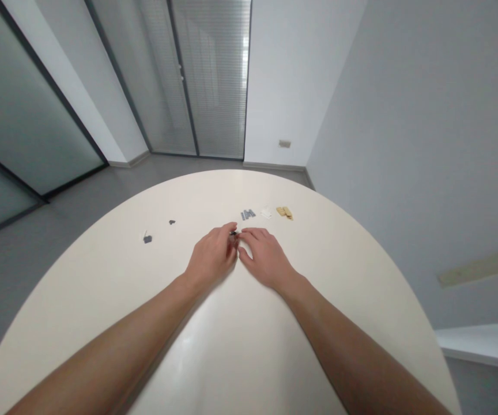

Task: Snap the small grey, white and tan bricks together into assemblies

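Observation:
My left hand [212,256] and my right hand [264,256] meet fingertip to fingertip near the middle of a round cream table [231,346]. Both are closed in a pinch around a small dark piece [233,233], of which only a sliver shows between the fingers. Just beyond the hands lie grey pieces [248,214], a white piece [266,212] and tan pieces [284,212] in a row.
More small pieces lie to the left: a dark grey one with a white bit [147,238] and a tiny dark one [172,222]. Glass partitions with blinds [214,75] stand behind the table and a grey wall [426,144] rises at the right.

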A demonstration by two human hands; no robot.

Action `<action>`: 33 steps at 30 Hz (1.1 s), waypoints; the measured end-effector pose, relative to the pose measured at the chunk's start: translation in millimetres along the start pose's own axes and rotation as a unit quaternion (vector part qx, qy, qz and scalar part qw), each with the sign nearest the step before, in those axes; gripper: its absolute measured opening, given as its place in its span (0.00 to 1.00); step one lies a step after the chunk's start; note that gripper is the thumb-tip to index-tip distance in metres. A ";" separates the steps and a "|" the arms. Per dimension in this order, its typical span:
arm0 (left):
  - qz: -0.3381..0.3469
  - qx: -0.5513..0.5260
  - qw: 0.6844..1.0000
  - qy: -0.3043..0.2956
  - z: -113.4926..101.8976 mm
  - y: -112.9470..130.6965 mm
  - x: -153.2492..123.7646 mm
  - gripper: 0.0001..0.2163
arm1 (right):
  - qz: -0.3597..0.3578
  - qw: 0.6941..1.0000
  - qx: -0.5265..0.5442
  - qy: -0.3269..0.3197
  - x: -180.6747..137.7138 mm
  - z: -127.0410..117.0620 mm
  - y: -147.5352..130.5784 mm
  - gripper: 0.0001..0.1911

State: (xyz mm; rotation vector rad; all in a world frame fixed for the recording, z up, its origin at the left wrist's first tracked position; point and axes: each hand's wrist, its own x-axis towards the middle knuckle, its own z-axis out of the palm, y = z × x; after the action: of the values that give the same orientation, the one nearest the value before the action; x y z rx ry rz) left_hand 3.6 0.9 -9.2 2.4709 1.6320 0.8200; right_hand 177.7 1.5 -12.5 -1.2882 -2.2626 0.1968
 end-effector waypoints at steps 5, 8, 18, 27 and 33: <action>-0.018 0.028 0.999 -0.010 -1.4 1.9 1.3 0.17 | -0.001 1.000 -0.003 -0.002 -0.5 0.0 -0.3 0.17; -0.038 0.068 0.997 -0.005 -4.7 4.1 1.3 0.16 | -0.001 1.000 -0.005 -0.003 -0.9 -1.4 -1.1 0.17; -0.022 0.112 0.993 0.025 -9.2 5.7 0.1 0.16 | -0.026 0.999 -0.015 -0.026 0.0 -7.5 -4.0 0.17; 0.028 0.011 1.000 0.005 -0.7 2.4 -0.6 0.13 | 0.007 0.999 0.031 -0.004 3.2 -4.1 -3.5 0.07; -0.003 -0.038 0.999 0.001 -3.1 1.1 1.1 0.13 | 0.073 0.991 0.110 0.022 4.6 -5.1 -3.0 0.10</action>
State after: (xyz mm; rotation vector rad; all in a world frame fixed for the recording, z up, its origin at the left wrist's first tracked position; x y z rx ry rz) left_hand 3.4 0.6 -5.8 2.4128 1.5785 0.8683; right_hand 176.2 3.0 -5.3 -1.3263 -2.0450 0.4544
